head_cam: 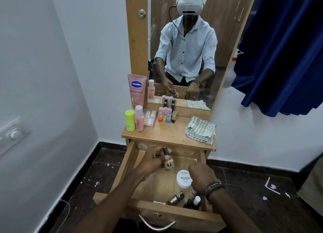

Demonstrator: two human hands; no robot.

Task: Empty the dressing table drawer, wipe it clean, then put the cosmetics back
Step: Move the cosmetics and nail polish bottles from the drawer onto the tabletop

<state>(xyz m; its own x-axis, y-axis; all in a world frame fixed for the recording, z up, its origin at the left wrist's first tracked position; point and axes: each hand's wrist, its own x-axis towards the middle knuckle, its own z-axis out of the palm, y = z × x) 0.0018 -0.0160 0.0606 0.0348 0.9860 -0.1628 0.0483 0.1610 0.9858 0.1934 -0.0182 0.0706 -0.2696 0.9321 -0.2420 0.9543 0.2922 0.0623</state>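
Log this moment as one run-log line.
stage: emptying | left hand: holds beige nail polish bottle | right hand: in open wooden drawer beside white round tub

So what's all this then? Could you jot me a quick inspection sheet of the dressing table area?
Surface: wooden tabletop, drawer pulled open.
Job's things: Vaseline tube, lip balms, folded cloth on top; nail polish remover tub, small bottles in the drawer.
Clutter: paper scraps on floor.
Hands: left hand holds a nail polish bottle; right hand reaches into drawer.
Cables: nothing seen.
Surroundings: mirror, blue curtain.
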